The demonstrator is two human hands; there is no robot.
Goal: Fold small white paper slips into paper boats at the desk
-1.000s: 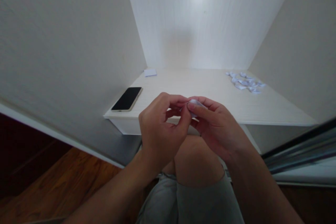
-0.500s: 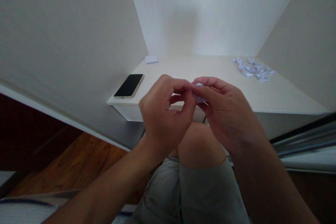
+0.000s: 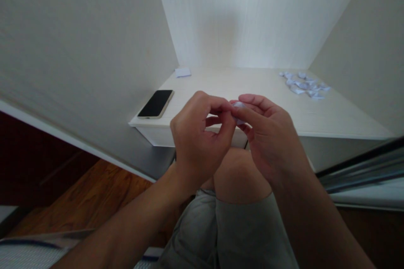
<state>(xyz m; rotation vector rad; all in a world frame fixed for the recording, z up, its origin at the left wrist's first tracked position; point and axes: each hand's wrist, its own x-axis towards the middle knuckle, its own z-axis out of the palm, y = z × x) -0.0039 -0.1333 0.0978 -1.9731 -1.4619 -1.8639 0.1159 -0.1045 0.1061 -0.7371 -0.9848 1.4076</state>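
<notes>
A small piece of folded white paper is pinched between my two hands, in front of the desk edge and above my knee. My left hand has thumb and forefinger pressed together at the paper's left side. My right hand grips it from the right between thumb and fingers. Most of the paper is hidden behind the fingertips, so its exact shape cannot be made out.
On the white desk a phone lies at the left, near the front edge. Behind it sits a small stack of white paper. Several folded paper pieces lie piled at the back right. Panels rise on both sides.
My right hand has shifted its fingers slightly on the paper, with the fingertips a little farther right. The left hand stays nearly where it was, still pinching.
</notes>
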